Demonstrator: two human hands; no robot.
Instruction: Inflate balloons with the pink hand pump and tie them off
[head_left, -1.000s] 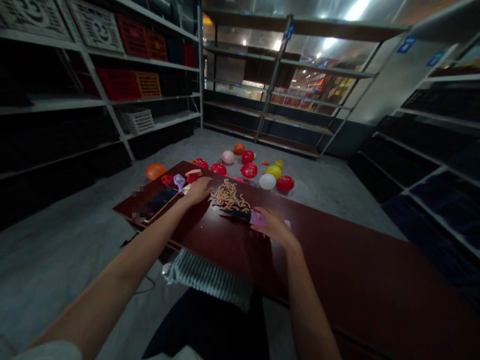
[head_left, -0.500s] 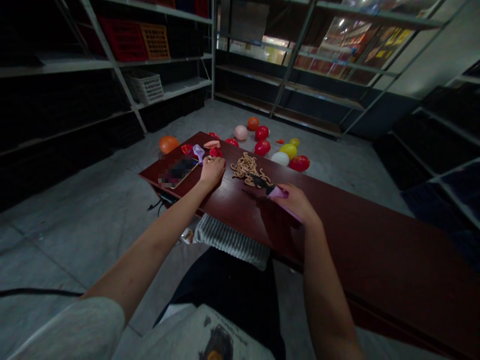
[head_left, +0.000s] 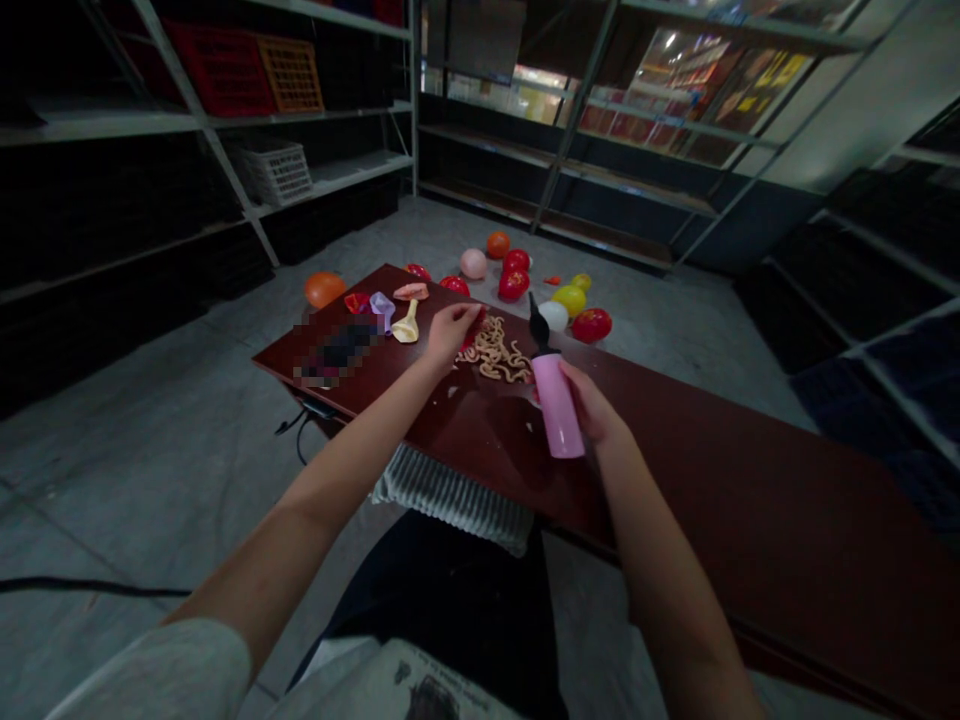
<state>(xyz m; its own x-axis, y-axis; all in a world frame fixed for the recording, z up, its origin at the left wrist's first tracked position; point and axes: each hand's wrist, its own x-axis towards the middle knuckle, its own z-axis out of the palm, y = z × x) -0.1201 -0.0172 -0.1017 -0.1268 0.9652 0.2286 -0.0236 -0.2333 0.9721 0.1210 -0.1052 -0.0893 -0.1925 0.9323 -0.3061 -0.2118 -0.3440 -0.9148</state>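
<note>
My left hand (head_left: 452, 336) is closed in a pinch on a deflated red balloon (head_left: 472, 331), held over the left side of a pile of curly tan strands (head_left: 495, 350). In my right hand (head_left: 592, 402) is a pink balloon pump (head_left: 558, 408), its black nozzle (head_left: 538, 325) pointing up. The pump is tilted slightly, just right of the pile. Left of my left hand, a deflated cream balloon (head_left: 406, 323), a lilac one (head_left: 382, 311), a peach one (head_left: 411, 291) and a red one (head_left: 357, 302) lie on the dark red table (head_left: 675, 440).
A blurred-out dark object (head_left: 341, 350) lies at the table's left end. Several inflated balloons, among them a white one (head_left: 553, 316) and an orange one (head_left: 325, 290), rest on the floor beyond the table. Metal shelving (head_left: 559, 160) with crates (head_left: 277, 170) stands around.
My left hand has picked up the red balloon and moved right, uncovering the cream balloon. My right hand has turned the pump from lying low, nozzle at the strands, to nearly upright.
</note>
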